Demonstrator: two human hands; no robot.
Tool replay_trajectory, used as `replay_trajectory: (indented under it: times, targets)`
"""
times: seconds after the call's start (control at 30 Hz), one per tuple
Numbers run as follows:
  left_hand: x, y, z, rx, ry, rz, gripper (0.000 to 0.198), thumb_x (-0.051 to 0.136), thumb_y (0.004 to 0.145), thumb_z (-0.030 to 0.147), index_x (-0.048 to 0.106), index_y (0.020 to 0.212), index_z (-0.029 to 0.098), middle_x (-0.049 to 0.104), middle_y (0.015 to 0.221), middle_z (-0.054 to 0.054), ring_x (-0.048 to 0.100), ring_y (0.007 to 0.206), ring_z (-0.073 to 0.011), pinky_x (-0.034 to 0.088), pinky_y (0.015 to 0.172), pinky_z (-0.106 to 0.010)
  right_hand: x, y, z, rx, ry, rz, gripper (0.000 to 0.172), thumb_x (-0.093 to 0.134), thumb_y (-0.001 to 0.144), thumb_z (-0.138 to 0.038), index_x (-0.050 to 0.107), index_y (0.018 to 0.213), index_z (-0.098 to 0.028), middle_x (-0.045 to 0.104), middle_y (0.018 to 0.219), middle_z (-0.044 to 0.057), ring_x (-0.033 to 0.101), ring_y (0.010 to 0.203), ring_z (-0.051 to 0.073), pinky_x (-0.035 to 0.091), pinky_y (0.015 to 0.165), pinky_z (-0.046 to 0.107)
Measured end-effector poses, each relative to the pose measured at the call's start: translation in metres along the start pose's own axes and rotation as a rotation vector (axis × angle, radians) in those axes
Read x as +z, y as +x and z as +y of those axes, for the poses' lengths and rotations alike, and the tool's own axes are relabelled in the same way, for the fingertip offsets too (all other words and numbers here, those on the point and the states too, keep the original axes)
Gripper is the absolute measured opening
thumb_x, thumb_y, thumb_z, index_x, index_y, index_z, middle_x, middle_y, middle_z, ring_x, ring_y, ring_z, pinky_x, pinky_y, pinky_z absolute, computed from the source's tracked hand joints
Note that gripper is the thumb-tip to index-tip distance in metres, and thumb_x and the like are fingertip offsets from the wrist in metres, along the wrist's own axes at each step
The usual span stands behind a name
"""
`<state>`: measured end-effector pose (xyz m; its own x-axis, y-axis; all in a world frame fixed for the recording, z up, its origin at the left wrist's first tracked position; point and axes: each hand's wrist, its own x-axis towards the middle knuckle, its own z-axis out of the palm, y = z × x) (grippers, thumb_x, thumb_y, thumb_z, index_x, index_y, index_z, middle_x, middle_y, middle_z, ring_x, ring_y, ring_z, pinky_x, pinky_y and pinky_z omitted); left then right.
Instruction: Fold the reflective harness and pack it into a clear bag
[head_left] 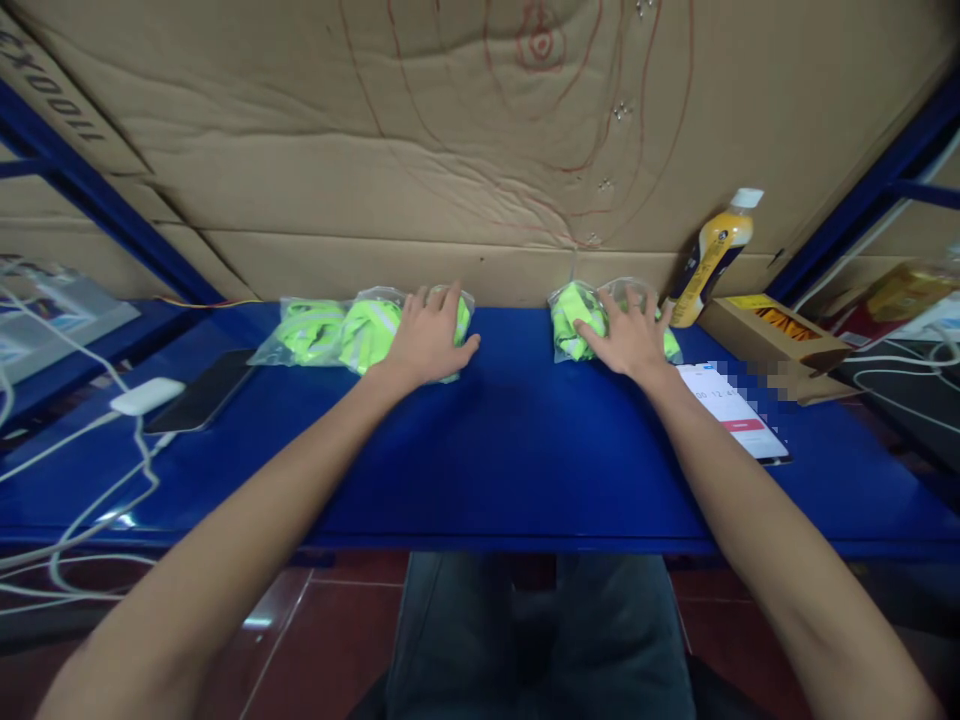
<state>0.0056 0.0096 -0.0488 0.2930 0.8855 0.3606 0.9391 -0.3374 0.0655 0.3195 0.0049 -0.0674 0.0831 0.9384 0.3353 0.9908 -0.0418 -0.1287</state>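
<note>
Several clear plastic bags with bright yellow-green fabric lie along the back of the blue table. My left hand (431,335) rests with spread fingers on the rightmost bag (463,312) of the left group. Beside it are a middle bag (367,335) and a far-left bag (307,330). On the right, my right hand (628,332) lies with its fingers apart over another bag (670,345), its thumb touching the bag (574,322) to its left. Parts of the bags under both hands are hidden.
The blue table (510,450) meets a cardboard wall (300,150). At right are a bottle (712,255), an open cardboard box (780,335) and a lit phone (739,415). A dark phone (206,392), white adapter (148,396) and cables lie at left.
</note>
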Motion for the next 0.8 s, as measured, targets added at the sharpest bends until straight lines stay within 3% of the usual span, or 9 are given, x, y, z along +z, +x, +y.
replay_trajectory:
  times: [0.1,0.23,0.33,0.43,0.57,0.7,0.8]
  targets:
    - [0.022,0.008,0.005,-0.042,-0.125,0.075,0.068,0.053,0.090,0.024,0.049,0.156,0.008,0.057,0.156,-0.020,0.051,0.145,-0.0382,0.040,0.125,-0.054,0.002,0.001,0.001,-0.003,0.006,0.002,0.087,0.034,0.097,-0.082,0.044,0.166,-0.028,0.033,0.176,0.020,0.019,0.162,0.055,0.015,0.119,0.085]
    - [0.041,0.030,0.040,-0.119,-0.190,0.136,0.059,0.056,0.085,0.018,0.061,0.143,0.015,0.062,0.148,-0.020,0.054,0.136,-0.0435,0.049,0.112,-0.065,0.002,0.001,0.001,-0.002,0.021,0.003,0.086,0.036,0.098,-0.080,0.046,0.164,-0.027,0.036,0.174,0.021,0.021,0.162,0.055,0.017,0.119,0.084]
    - [0.054,0.052,0.078,-0.133,-0.220,0.145,0.054,0.059,0.084,0.018,0.063,0.138,0.015,0.057,0.154,-0.023,0.047,0.142,-0.0496,0.046,0.110,-0.074,0.003,0.000,0.000,-0.011,0.027,0.007,0.085,0.035,0.098,-0.079,0.046,0.164,-0.026,0.036,0.174,0.021,0.020,0.162,0.055,0.019,0.118,0.083]
    - [0.066,0.068,0.111,-0.184,-0.288,0.180,0.044,0.057,0.092,0.025,0.063,0.135,0.015,0.054,0.158,-0.024,0.041,0.148,-0.0525,0.036,0.115,-0.081,0.003,0.000,-0.001,-0.015,0.025,0.007,0.085,0.033,0.099,-0.078,0.046,0.164,-0.026,0.035,0.174,0.021,0.020,0.162,0.054,0.020,0.118,0.083]
    - [0.073,0.077,0.139,-0.181,-0.352,0.150,0.049,0.044,0.105,0.044,0.060,0.142,0.016,0.052,0.161,-0.022,0.033,0.157,-0.0512,0.026,0.122,-0.079,0.005,0.001,-0.001,-0.019,0.012,0.008,0.081,0.030,0.101,-0.075,0.049,0.162,-0.024,0.035,0.174,0.020,0.019,0.162,0.053,0.018,0.118,0.085]
    - [0.059,0.081,0.136,-0.149,-0.436,0.035,0.065,0.037,0.108,0.057,0.052,0.154,0.013,0.040,0.171,-0.022,0.028,0.163,-0.0451,0.024,0.129,-0.069,0.007,0.001,0.001,-0.024,0.010,0.012,0.083,0.029,0.101,-0.076,0.051,0.161,-0.024,0.038,0.173,0.020,0.019,0.162,0.053,0.017,0.119,0.083]
    - [0.029,0.080,0.100,-0.099,-0.494,0.092,0.068,0.027,0.111,0.057,0.046,0.159,0.013,0.042,0.170,-0.020,0.033,0.163,-0.0327,0.026,0.133,-0.052,0.006,0.001,0.002,-0.026,0.030,0.007,0.085,0.028,0.100,-0.079,0.053,0.160,-0.023,0.038,0.173,0.020,0.020,0.162,0.053,0.017,0.120,0.082]
